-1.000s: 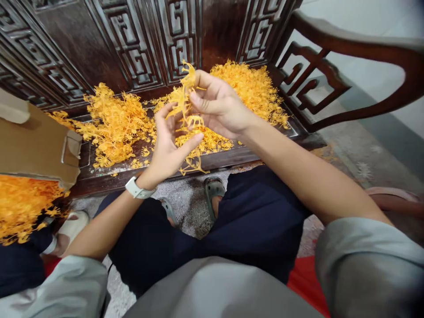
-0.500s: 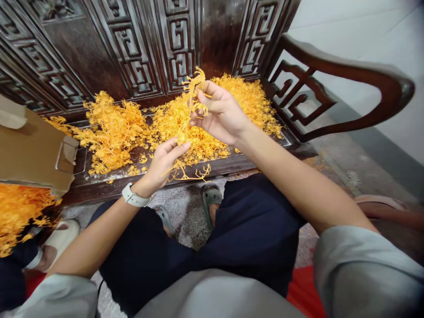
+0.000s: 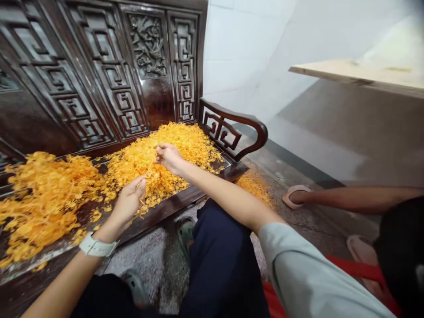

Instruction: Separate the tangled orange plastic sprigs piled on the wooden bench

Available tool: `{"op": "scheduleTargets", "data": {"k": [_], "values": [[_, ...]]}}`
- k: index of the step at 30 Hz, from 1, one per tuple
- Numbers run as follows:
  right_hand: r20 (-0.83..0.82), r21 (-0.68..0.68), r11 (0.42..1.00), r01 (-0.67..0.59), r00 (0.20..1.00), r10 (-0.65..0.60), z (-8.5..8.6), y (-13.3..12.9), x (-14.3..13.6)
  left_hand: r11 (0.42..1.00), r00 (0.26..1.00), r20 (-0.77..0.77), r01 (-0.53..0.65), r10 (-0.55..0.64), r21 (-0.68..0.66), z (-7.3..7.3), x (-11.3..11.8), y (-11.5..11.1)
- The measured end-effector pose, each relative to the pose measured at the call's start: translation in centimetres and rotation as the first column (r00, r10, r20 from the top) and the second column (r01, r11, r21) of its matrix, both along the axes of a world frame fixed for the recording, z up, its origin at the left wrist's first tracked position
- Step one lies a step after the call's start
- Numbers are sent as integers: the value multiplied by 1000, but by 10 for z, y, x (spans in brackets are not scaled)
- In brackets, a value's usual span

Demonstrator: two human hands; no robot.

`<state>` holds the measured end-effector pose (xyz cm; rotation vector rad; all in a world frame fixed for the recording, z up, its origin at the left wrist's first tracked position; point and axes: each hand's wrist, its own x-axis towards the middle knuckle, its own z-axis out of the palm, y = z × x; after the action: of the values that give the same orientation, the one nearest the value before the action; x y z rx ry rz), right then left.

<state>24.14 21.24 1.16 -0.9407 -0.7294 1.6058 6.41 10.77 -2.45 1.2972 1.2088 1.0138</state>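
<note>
Orange strand (image 3: 150, 169) | pinched, seemingly, by fingers of left hand (image 3: 130, 199) and right hand (image 3: 169, 158) | pile (image 3: 127, 161) just beyond fingertips | light, even tension should spare it snapping

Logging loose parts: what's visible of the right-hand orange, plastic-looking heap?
The orange, plastic-looking heap is a loose, uneven mound of small, spidery, tangled pieces. It lies on the dark, glossy wooden bench, by the carved backrest and curved armrest. Stray pieces fringe its foot. The left hand and right hand show in front, holding thin orange strands; whether they touch the heap is unclear.
</note>
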Motion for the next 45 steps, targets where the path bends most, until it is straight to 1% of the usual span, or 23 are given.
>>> {"op": "scheduleTargets", "data": {"k": [4,7,10,12,14,16,18,19,20,22,24,25,28,29,30,32,34,36,37,40,42,43,45], "values": [[-7,-36,996,76,997,-76,-4,22,2,998,999,38,10,-8,-59,6,16,19],[25,6,994,107,994,-107,-7,28,6,997,999,16,33,-32,-64,7,20,25],[91,112,990,82,992,-92,-10,29,10,994,990,-97,98,-102,-47,6,21,27],[149,149,986,77,984,-99,-11,33,19,987,959,-242,158,-146,32,6,19,27],[203,141,983,121,968,-148,-12,43,38,961,912,-367,242,-181,129,7,15,26],[245,109,967,230,937,-250,-13,54,67,934,887,-410,307,-211,182,9,7,22],[303,77,923,376,874,-381,-19,64,97,936,897,-384,306,-221,175,10,-3,17],[370,70,886,458,813,-450,-23,66,109,948,912,-354,276,-207,157,10,-7,15],[403,71,887,456,800,-444,-29,68,118,964,933,-312,231,-181,131,10,-11,13],[464,78,911,405,794,-393,-42,67,125,989,976,-181,135,-122,61,11,-13,12],[575,143,953,266,762,-299,-52,65,119,998,997,-20,68,-68,-10,13,-11,13],[660,199,962,188,700,-273,-55,63,114,998,998,49,45,-43,-35,14,-8,14],[858,325,943,-68,441,-264,-58,59,102,998,985,172,27,-17,-59,14,0,14],[880,330,934,-135,402,-253,-57,57,99,998,982,191,27,-16,-53,14,3,13],[886,332,925,-187,398,-237,-56,55,97,999,979,205,23,-13,-45,14,5,13],[863,335,911,-239,465,-196,-50,48,92,999,974,226,9,0,-38,12,8,11],[790,325,915,-240,600,-124,-41,37,85,999,967,255,-11,22,-43,12,11,9],[682,257,925,-280,730,32,-31,22,74,998,951,307,-17,36,-62,13,13,8],[624,217,918,-332,770,131,-26,14,66,997,940,338,-14,38,-74,14,13,8],[508,204,843,-497,790,343,-16,-7,42,995,911,410,6,38,-104,16,13,8],[454,257,809,-528,805,381,-14,-14,28,994,907,420,20,28,-110,15,11,9],[416,276,810,-517,824,384,-13,-16,23,994,911,412,24,22,-107,15,10,10],[312,271,844,-463,872,378,-11,-18,17,995,920,391,37,1,-90,13,9,10]]}}
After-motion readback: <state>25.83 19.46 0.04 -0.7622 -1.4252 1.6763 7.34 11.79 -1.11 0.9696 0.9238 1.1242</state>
